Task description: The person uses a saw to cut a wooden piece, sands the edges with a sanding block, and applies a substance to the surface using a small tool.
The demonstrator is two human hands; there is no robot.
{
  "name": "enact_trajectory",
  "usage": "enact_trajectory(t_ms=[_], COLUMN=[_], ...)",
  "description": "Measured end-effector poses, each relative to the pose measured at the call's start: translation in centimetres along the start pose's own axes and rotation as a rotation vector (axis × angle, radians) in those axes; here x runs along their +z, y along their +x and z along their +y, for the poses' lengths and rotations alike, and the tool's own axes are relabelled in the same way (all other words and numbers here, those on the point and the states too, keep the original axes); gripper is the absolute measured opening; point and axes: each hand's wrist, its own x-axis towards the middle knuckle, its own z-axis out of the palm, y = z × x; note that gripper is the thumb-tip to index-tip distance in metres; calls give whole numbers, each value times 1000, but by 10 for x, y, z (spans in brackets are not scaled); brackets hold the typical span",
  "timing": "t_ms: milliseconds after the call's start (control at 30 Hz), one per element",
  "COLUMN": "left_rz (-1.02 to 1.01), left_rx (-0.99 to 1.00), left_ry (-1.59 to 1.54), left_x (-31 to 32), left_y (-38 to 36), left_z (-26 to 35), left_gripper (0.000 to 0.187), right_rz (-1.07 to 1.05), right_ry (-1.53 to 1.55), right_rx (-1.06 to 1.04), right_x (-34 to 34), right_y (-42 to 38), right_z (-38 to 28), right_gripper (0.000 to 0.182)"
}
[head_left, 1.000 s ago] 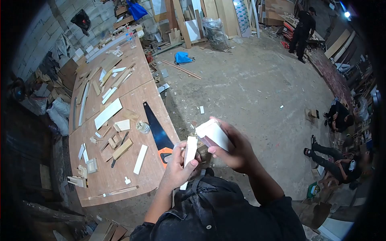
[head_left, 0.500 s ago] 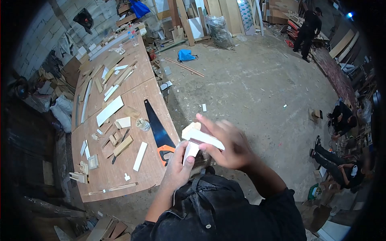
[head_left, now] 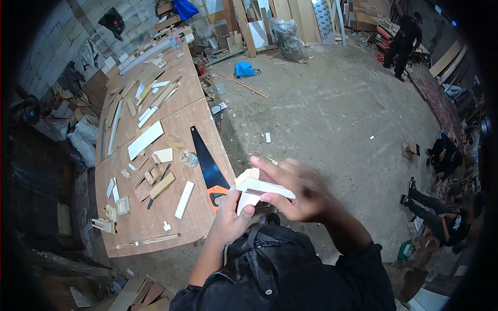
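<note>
While the left hand (head_left: 231, 220) is gripping a slim, pale-edged white wooden strip (head_left: 248, 203) between thumb and fingers, the right hand (head_left: 303, 192) is grasping a pale wooden block (head_left: 270, 188) with a white side and a reddish-brown layer, its fingers spreading over the far side. Position reference: a black-bladed handsaw with an orange handle (head_left: 206, 163). Both held pieces are showing just right of the saw's handle.

Change within the last second: the block, which was showing beside the strip, is now lying across the strip's upper end, and the two are apparently touching. Judgement: the hands are now working one piece against the other rather than holding them separately; pressure cannot be told.

Surface: a brown wood-topped table (head_left: 210, 136) is supporting the saw near its right edge. A clear glass jar (head_left: 189, 159) is standing just left of the blade; a flat white rectangular slat (head_left: 184, 199) is lying left of the handle, and a broad white board (head_left: 146, 140) is lying farther left.

Room: a grey concrete floor (head_left: 321, 114) is stretching right of the saw. A bright blue bag (head_left: 245, 69) is lying beyond the saw's tip. Far right of the saw, a person in dark clothing (head_left: 403, 46) is standing and two others are sitting.
</note>
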Motion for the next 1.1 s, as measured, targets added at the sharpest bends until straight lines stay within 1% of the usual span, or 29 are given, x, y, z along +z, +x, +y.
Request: enact_trajectory(t_ms=[100,167,200,267,300,367,433,500,567,600,633,700,733,767,833,867,900,967,1000,1033,1067,1100], left_rz=[29,-11,-12,2,2,-42,-25,24,-6,39,36,42,40,37,29,42,40,31,30,65,104,105], left_rx=[33,-13,-14,44,39,25,56,52,0,77,75,4,18,22,102,131,132,84,82,128,176,178], left_ry=[-29,79,75,12,14,49,36,142,45,49,50,-105,-40,-41,23,52,49,132,132,163,192,193], left_x=[1,-2,-1,-2,-3,-3,-1,-2,-6,-6,-8,-12,-13,-11,-5,-2,-1,-4,-5,-6,-7,-14], left_y=[3,2,2,5,3,-1,0,3,11,10,9,9,8,8,9,10,11,10,10,12,15,22], left_z=[0,-1,0,1,1,0,-5,-7,4,13,8,-4,-4,-2,3,0,-1,-2,-2,-1,-1,-7], left_gripper=[73,74,74,75,75,74,72,70,69,69,69,70,71,71,73,73,73,71,71,68,64,64], right_rz=[47,196,194,119,118,114,114,112,-112,-149,-147,384,351,354,324,245,245,75,137,140,92,42], right_ry=[21,35,33,3,9,-25,-15,-3,-10,-56,-54,36,30,25,5,-10,-13,-67,-31,-29,-30,-32], right_rx=[-54,-90,-87,-77,-75,-161,-159,-159,-240,-184,-182,-167,-85,-84,-191,-155,-153,-50,-82,-77,-134,-196], right_x=[6,14,12,8,8,6,5,5,5,1,0,-2,-12,-10,4,9,5,-2,6,10,14,17], right_y=[3,5,3,4,4,2,1,-1,-3,-6,-6,0,1,4,7,2,3,10,12,9,4,1], right_z=[9,14,12,9,9,12,10,1,-19,-17,-11,6,1,6,23,28,21,0,4,9,14,15], right_gripper=[66,65,65,65,65,60,58,56,61,60,60,51,46,46,49,56,56,59,56,56,54,53])
